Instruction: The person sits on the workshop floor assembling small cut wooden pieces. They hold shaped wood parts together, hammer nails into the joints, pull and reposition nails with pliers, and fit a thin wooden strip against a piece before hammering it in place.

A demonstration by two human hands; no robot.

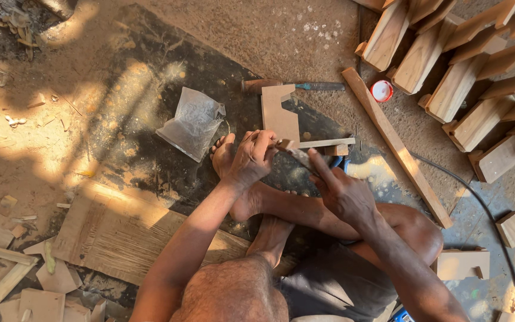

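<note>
I sit on the ground with my legs folded and both hands over my feet. My left hand [250,160] pinches the end of a small wooden piece [285,145] between thumb and fingers. My right hand [340,189] grips a thin dark tool [303,158] whose tip meets that piece. Just beyond them lie a thin wooden strip [327,142] and a flat notched wooden board [279,113].
A chisel [296,86] lies past the board, beside a clear plastic bag [193,123]. A long batten [396,145] and a red lid [381,90] lie right, with stacked notched wooden parts [472,71] behind. A black cable [484,209] curves right. Cardboard [114,232] and offcuts lie left.
</note>
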